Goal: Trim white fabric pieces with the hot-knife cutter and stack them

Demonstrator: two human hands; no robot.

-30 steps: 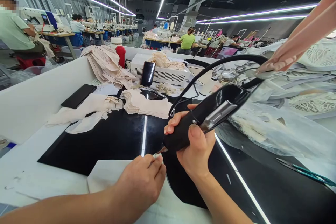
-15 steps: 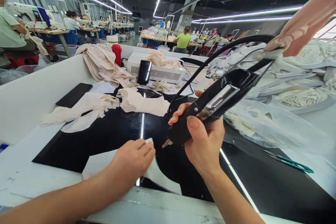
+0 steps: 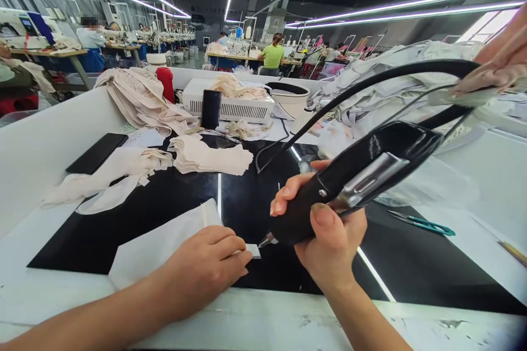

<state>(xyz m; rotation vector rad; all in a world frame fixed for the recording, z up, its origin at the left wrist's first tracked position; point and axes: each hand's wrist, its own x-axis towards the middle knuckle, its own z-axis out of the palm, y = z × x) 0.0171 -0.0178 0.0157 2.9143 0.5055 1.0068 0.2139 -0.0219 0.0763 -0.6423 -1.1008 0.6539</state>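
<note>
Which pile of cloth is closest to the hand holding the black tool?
The neat flat stack of beige cloth, mid-table beyond the right hand. The loose strips and the big heap lie farther left.

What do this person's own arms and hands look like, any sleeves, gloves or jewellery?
Both forearms are bare right to the bottom edge of the picture, with no sleeve in sight. The left hand and the right hand wear no gloves, and no rings, watch or bracelet show. The fingernails are short and unpainted.
</note>
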